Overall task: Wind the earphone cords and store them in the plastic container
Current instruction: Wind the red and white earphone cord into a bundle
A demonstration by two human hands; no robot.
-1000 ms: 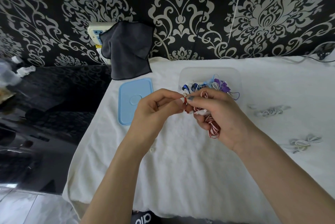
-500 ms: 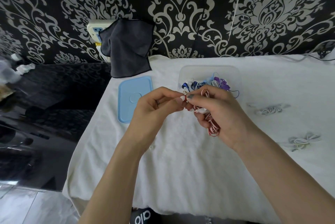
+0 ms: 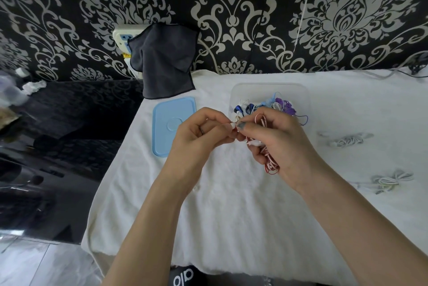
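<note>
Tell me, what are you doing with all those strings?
These are earphone cords being tidied. The right hand holds a red and white cord wound into a bundle, and the left hand pinches its end at the fingertips. Behind the hands, a clear plastic box already holds several coloured cords, with its blue lid lying beside it. Two white cords lie on the white cloth to the right.

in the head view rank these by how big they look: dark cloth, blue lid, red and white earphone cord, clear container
1. dark cloth
2. clear container and blue lid: look alike, not ranked
3. red and white earphone cord, partly hidden in the right hand
</note>
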